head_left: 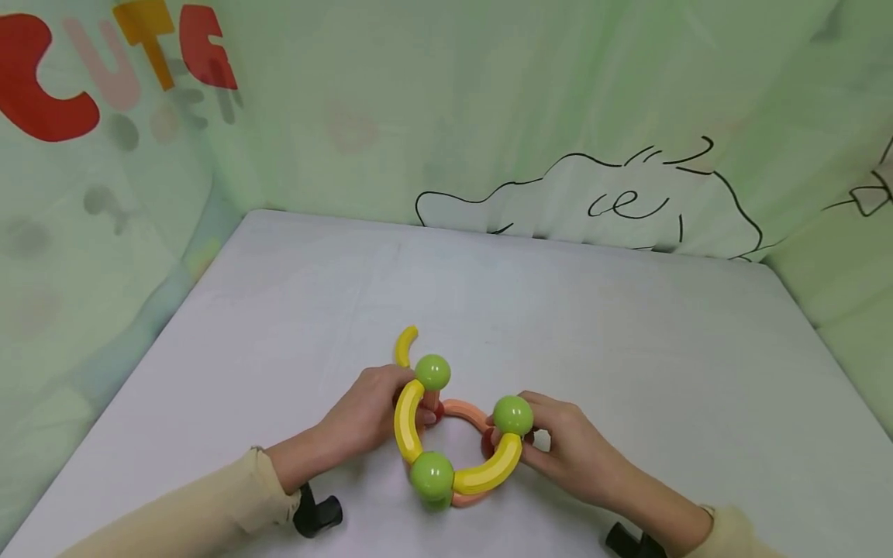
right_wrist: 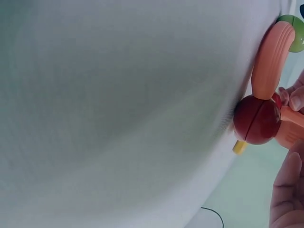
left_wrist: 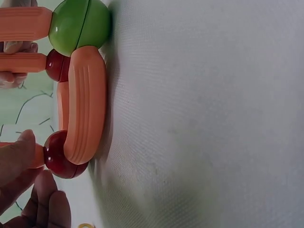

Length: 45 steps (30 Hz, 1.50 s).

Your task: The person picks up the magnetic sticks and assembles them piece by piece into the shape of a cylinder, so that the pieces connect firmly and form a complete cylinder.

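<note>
A toy frame of balls and curved rods stands on the table. Its top has green balls (head_left: pixel 432 475) joined by yellow curved rods (head_left: pixel 487 468); its base has orange curved rods (left_wrist: pixel 87 104), red balls (right_wrist: pixel 257 119) and a green ball (left_wrist: pixel 80 24). My left hand (head_left: pixel 370 407) pinches an upright orange rod below the upper left green ball (head_left: pixel 432 372). At the right side, my right hand (head_left: pixel 568 442) holds an upright orange rod (right_wrist: pixel 289 134) under the right green ball (head_left: pixel 512 416). The balls partly hide the fingertips of both hands.
A loose yellow curved rod (head_left: pixel 405 346) lies behind my left hand on the white table (head_left: pixel 593 325). Black wrist devices (head_left: pixel 318 514) show below both forearms. Printed green curtains (head_left: pixel 432 101) surround the table's back and sides.
</note>
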Each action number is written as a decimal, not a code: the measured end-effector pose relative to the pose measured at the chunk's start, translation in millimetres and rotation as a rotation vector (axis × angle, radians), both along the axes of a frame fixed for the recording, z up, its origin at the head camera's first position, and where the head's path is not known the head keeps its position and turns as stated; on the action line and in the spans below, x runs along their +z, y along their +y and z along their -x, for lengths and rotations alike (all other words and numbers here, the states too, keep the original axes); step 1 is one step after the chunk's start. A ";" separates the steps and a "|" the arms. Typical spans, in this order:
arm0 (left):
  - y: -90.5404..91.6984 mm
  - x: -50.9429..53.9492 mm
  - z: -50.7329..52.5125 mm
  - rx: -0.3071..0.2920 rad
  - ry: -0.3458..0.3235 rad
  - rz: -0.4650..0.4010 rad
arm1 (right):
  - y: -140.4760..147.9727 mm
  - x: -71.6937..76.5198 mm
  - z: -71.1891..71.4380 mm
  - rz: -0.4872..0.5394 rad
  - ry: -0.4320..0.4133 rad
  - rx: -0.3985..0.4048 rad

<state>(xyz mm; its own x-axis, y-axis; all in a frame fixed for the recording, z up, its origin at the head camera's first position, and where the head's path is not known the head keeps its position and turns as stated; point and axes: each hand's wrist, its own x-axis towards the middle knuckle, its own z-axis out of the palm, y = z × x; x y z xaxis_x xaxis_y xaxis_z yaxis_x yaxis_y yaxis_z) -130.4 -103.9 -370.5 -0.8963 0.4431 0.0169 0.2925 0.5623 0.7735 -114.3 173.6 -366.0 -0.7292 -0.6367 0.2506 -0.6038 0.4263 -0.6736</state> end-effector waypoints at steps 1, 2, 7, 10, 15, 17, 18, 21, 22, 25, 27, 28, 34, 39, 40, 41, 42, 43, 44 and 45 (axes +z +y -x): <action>0.2 -0.2 0.2 0.001 0.004 -0.004 | 0.3 -0.2 -0.3 0.002 0.004 -0.001; 0.5 -0.3 0.2 0.003 0.008 -0.006 | 0.5 -0.3 -0.5 0.005 0.011 0.002; 1.7 -0.7 0.0 0.013 0.022 -0.002 | 2.4 0.0 -1.1 0.032 0.043 0.026; 2.1 -0.4 0.2 0.014 0.018 -0.003 | 2.4 0.4 -0.4 0.042 0.043 0.044; 2.0 -0.2 0.4 0.010 0.003 -0.002 | 1.7 1.1 0.9 0.031 0.030 0.059; 1.7 -0.7 0.6 0.004 0.003 0.000 | 1.9 1.4 0.8 0.023 0.020 0.057; 1.5 -0.9 0.7 0.002 0.002 -0.004 | 2.1 1.6 0.7 0.017 0.015 0.053; 0.8 -1.4 1.1 -0.006 -0.001 -0.022 | 2.7 2.1 0.1 0.003 0.006 0.044; 0.5 -1.5 1.2 -0.006 0.003 -0.026 | 2.7 2.3 0.1 0.001 0.009 0.041; 0.0 -1.1 1.3 -0.003 0.018 -0.034 | 2.8 2.5 -0.2 -0.002 0.014 0.036; 0.1 -0.2 1.3 0.001 0.036 -0.026 | 2.7 2.6 0.0 0.000 0.018 0.037; 0.3 0.3 1.4 0.002 0.041 -0.023 | 2.6 2.7 0.1 0.001 0.017 0.039; 1.9 2.5 2.8 0.006 0.049 0.006 | 2.4 3.5 0.7 -0.001 -0.002 0.042; 1.9 2.8 2.6 0.007 0.043 0.012 | 2.0 3.9 0.0 -0.019 -0.021 0.025; 1.7 2.9 2.4 0.005 0.041 0.007 | 2.1 4.0 -0.2 -0.024 -0.022 0.020; 1.8 3.2 2.1 0.004 0.033 0.002 | 2.3 4.5 -0.4 -0.031 -0.026 0.013; 1.7 3.4 1.6 0.002 0.024 -0.002 | 2.9 5.0 -0.4 -0.043 -0.031 0.006; 1.5 3.7 1.2 0.000 0.014 -0.002 | 3.8 5.4 -0.2 -0.053 -0.037 0.002; 1.2 4.0 0.5 0.004 0.001 0.004 | 5.1 5.8 0.0 -0.069 -0.047 -0.006; 0.5 4.6 -0.8 0.018 -0.009 0.022 | 6.8 6.0 0.6 -0.087 -0.060 -0.015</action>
